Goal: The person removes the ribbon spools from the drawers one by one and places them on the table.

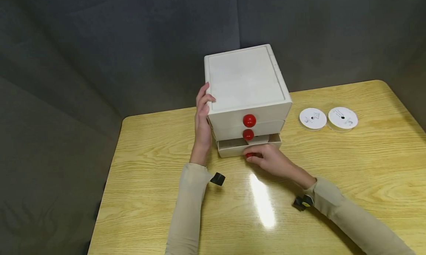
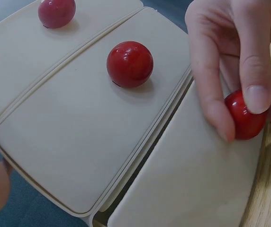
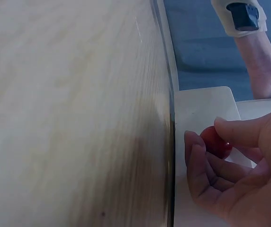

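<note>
A white three-drawer cabinet [image 1: 246,79] with red round knobs stands at the back of the table. My left hand [image 1: 202,123] rests flat along its left side, fingertips over the top edge. The bottom drawer [image 1: 233,150] is pulled partway out, and a white piece [image 1: 261,139] shows inside it, partly hidden by the knob above. My right hand [image 1: 271,159] pinches the bottom drawer's red knob [image 2: 243,118] between thumb and fingers. The middle knob [image 2: 130,64] and top knob [image 2: 56,12] sit on drawers that are shut.
Two white ribbon spools [image 1: 313,119] [image 1: 342,119] lie flat side by side, right of the cabinet. Dark cloth [image 1: 159,44] hangs behind the wooden table [image 1: 149,181]. Black wrist straps [image 1: 217,179] show at both sleeves.
</note>
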A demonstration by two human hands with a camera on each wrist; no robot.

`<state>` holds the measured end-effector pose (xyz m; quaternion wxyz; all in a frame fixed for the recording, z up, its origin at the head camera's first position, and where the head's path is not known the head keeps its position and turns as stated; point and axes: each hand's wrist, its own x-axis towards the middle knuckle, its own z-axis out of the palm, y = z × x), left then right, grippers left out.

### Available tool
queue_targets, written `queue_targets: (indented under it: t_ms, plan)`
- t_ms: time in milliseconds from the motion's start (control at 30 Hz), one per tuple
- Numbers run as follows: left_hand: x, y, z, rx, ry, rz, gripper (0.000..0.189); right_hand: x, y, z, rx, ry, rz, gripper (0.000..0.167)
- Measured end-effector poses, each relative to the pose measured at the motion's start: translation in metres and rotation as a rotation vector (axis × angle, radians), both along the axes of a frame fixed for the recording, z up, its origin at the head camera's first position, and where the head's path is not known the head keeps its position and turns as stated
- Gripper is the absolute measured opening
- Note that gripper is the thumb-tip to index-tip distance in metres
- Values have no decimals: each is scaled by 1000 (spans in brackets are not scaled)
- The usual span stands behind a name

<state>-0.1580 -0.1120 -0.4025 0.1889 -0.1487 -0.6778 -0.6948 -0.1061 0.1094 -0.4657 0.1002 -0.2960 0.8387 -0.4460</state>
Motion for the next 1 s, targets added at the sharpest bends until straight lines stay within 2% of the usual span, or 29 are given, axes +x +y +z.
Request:
queue_targets:
  t_ms: [533,1000]
  plan:
    - [1,0,1,-9,-10,3,36,24,7,2,-7,-34,24,19]
    - [1,0,0,6,-13,-2,29,42,13,2,-2,2,49,17]
